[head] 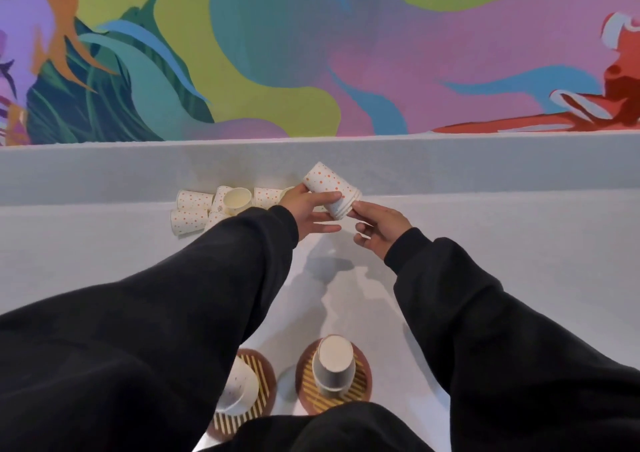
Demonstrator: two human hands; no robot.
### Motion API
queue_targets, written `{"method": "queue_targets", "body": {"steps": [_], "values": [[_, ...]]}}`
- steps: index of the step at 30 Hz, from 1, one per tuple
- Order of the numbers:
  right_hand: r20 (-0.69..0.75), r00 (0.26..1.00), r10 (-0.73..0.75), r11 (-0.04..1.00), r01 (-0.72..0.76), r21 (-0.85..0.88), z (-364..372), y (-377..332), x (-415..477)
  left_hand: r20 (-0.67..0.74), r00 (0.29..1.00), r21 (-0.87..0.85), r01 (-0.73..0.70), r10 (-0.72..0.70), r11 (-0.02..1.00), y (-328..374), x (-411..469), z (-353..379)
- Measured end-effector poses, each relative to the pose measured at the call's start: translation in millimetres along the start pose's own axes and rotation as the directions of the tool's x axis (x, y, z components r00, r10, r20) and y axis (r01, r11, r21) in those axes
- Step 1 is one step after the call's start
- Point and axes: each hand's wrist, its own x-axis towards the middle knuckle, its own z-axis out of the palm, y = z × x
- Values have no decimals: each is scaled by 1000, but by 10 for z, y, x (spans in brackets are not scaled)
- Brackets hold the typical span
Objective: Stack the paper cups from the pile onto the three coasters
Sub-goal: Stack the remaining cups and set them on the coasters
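Observation:
My left hand [309, 211] grips a nested bundle of white paper cups with orange dots [329, 185], tilted with the bottom pointing up and away. My right hand [377, 228] pinches the rims at the bundle's lower end. Behind my left arm lies the pile of loose dotted cups [207, 207] against the back ledge. Near me, a round striped coaster [360, 387] carries an upside-down cup [334, 365]. A second coaster [263, 382] to its left also carries an upside-down cup [240, 387], partly hidden by my left sleeve. A third coaster is not visible.
The white table [502, 237] ends at a low grey ledge [450, 167] below a colourful mural wall [311, 53]. My black sleeves cover much of the near table.

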Motion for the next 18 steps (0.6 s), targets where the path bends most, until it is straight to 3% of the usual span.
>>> {"method": "queue_targets", "body": {"steps": [5,10,15,18], "values": [[52,999,-15,999,17,-44,88,-12,-389,23,998,222,-69,65,973,283,-366,24],[1,996,-90,971,88,-223,118,14,-832,101,985,617,-171,138,768,579,-825,67],[96,981,-169,883,194,-428,32,190,-1274,184,975,777,-220,120,590,353,-1374,119],[151,968,-200,806,250,-537,-30,326,-1499,202,976,816,-215,84,536,184,-1629,162]]}}
